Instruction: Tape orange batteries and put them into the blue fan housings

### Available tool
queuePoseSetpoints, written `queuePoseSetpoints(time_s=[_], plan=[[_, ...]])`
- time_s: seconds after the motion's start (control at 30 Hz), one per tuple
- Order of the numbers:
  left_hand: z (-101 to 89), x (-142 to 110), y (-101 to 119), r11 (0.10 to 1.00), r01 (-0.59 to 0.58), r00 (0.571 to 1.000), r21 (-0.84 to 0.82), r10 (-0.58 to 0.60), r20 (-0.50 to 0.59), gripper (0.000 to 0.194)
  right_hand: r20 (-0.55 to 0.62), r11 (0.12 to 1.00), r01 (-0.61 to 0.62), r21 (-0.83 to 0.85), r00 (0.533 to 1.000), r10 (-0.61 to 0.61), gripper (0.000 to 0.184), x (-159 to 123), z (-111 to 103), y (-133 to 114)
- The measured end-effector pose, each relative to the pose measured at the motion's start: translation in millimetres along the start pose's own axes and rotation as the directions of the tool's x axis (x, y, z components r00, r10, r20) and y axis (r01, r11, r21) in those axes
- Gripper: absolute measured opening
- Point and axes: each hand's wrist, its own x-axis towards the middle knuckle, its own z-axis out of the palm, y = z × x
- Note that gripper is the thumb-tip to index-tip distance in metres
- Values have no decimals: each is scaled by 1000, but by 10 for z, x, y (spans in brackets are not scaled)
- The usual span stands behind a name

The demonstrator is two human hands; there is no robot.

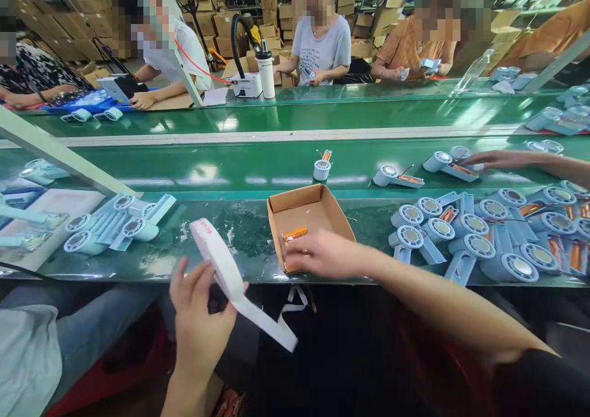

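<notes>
My left hand [203,312] is closed on a roll of white tape [221,260], held tilted in front of the table edge. A loose strip of the tape hangs down and to the right from the roll. My right hand [322,254] reaches into a shallow cardboard box [338,214] at the table's front. Beside its fingers, near the box's left wall, lies an orange battery cell [295,234]. The fingers of this hand are bent downward and slightly blurred, so their grip is hidden.
Light-blue fan housings [474,226] crowd the right of the table; several more [115,226] lie left. Single units sit on the green conveyor [230,165]. Another person's hand [498,158] touches one at right. People work across the line. A pale slanted post [64,152] stands left.
</notes>
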Motion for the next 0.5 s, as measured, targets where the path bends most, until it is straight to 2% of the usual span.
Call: queuePoseSetpoints(time_s=[0.03, 0.1, 0.17, 0.23, 0.27, 0.33, 0.37, 0.4, 0.43, 0.5], plan=[[37, 11, 34, 1000, -24, 1000, 17, 24, -7, 56, -57, 988, -115, -104, 992, 109, 27, 183, -92, 118], [110, 35, 102, 998, -66, 998, 25, 66, -3, 50, -23, 945, -221, -241, 975, 222, 21, 512, -207, 346], [170, 36, 139, 997, -80, 996, 4, 80, 25, 48, 78, 937, -207, -280, 968, 237, 15, 720, -254, 539], [210, 11, 139, 997, -73, 997, -6, 73, 36, 48, 63, 957, -198, -212, 975, 215, 18, 776, -276, 678], [222, -6, 129, 997, -73, 996, -5, 74, 40, 48, -3, 972, -206, -116, 978, 207, 24, 752, -289, 725], [236, -36, 104, 996, -93, 994, 9, 93, 54, 49, -205, 958, -169, 232, 954, 218, 32, 624, -317, 762], [240, -42, 94, 994, -109, 992, 20, 107, 63, 49, -291, 894, -98, 437, 925, 243, 36, 531, -327, 748], [243, -42, 90, 991, -127, 990, 32, 124, 71, 50, -335, 794, -10, 608, 903, 268, 42, 427, -330, 711], [246, -36, 91, 989, -142, 987, 44, 138, 79, 50, -340, 686, 64, 725, 899, 275, 50, 319, -325, 652], [255, -7, 114, 984, -167, 983, 58, 162, 86, 50, -296, 507, 137, 851, 923, 247, 63, 114, -287, 479]])
